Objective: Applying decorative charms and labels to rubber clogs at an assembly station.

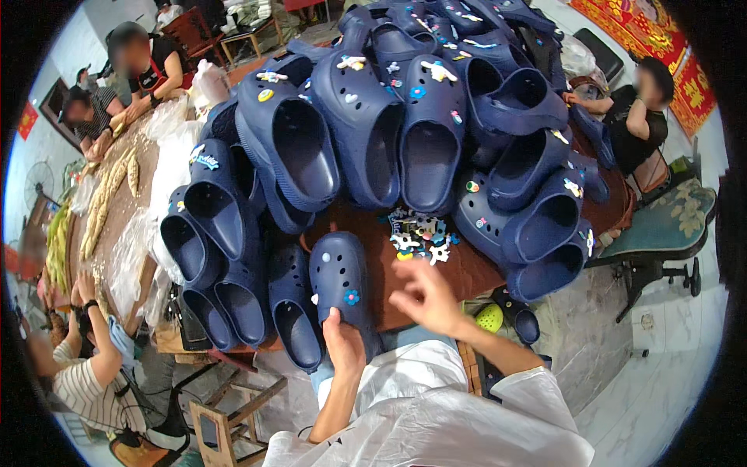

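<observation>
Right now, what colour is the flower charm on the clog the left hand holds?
Light blue with a red centre, on the navy clog; head view.

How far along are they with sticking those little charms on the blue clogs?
Many navy clogs in the big pile already carry charms. In hand: the left hand holds a clog with a few charms on it, while the right hand reaches toward the loose charms. Left: clogs on the left look mostly bare.

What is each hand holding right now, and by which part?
The left hand holds a navy clog by its heel end. The right hand holds nothing visible, hovering open near the pile of small charms.
</observation>
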`<state>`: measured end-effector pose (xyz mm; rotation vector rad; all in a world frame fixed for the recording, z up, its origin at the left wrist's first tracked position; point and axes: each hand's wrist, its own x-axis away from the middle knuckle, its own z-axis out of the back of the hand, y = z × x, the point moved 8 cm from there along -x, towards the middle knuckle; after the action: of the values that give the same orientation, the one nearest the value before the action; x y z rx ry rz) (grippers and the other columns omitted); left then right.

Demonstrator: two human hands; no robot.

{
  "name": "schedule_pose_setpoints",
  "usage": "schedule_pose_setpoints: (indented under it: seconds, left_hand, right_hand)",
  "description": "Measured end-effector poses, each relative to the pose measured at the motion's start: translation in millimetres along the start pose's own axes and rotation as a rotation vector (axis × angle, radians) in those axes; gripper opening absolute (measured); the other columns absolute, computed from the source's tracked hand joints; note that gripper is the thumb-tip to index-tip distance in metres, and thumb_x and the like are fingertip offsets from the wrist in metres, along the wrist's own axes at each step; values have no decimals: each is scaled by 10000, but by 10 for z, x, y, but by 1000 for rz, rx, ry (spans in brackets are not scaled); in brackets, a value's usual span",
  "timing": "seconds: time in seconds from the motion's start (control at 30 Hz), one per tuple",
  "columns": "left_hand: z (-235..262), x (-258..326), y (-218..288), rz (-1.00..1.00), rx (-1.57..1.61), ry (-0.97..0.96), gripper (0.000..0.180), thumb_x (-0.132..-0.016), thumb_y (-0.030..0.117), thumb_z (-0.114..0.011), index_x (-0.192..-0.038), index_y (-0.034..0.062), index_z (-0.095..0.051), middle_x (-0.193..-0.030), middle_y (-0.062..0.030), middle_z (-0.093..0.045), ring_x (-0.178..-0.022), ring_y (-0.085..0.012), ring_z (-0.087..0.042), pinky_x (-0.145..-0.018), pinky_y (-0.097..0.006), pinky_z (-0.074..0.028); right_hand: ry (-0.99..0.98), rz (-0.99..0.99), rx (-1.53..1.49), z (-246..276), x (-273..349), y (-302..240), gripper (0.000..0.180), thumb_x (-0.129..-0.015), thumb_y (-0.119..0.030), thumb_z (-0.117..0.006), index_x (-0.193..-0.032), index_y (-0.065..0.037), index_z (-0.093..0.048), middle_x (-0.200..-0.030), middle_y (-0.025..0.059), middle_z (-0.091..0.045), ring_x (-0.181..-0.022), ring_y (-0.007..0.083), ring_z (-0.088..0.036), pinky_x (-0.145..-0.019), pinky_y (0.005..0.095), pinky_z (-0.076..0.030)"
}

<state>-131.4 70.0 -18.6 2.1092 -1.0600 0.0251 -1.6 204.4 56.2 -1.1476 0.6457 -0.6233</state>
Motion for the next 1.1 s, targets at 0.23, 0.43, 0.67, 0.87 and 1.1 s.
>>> schedule_pose_setpoints:
  seconds: [0.23, 0.43, 0.67, 0.87, 1.1]
  left_hand:
    - [70, 100, -48, 36, -8, 45, 384, -948, 293, -544, -1199, 4, -523, -1236, -89, -565, -1145, -200, -521, -1007, -361, -378]
    - [231, 170, -148, 95, -63, 95, 318, -926, 205, -580, -1188, 29, -537, -1157, -52, -582, -1065, -161, -539, -948, -311, -404]
    - [198, 153, -145, 109, -45, 78, 334, -915, 183, -588, -1205, 31, -520, -1171, -44, -573, -1073, -149, -528, -967, -314, -388]
    - [186, 43, -77, 69, -86, 101, 339, -914, 207, -591, -1200, 38, -524, -1150, -22, -580, -1065, -138, -526, -982, -317, -356]
    - [115, -153, -31, 130, -179, 21, 298, -926, 233, -589, -1163, 55, -554, -1111, 0, -598, -1025, -102, -532, -928, -291, -370]
  right_hand:
    - [586, 541, 953, 1415, -692, -1258, 601, -766, -74, -656, -1316, 5, -427, -1275, 203, -467, -1215, 384, -425, -1044, 450, -346]
    - [670, 543, 1368, 1840, -1275, -980, 632, -742, -125, -715, -1319, -83, -460, -1251, 133, -520, -1229, 342, -453, -1013, 452, -376]
    - [762, 523, 1354, 2008, -1156, -930, 470, -743, -77, -682, -1192, -134, -555, -1157, 83, -572, -1148, 306, -500, -958, 441, -389]
    - [727, 813, 1097, 1381, -472, -1316, 444, -714, -34, -676, -1140, -82, -561, -1131, 107, -582, -1141, 321, -515, -998, 446, -357]
    - [210, 1046, 803, 621, 1058, -732, 225, -637, -63, -715, -816, -161, -619, -1096, 47, -555, -1064, 288, -482, -1007, 527, -374]
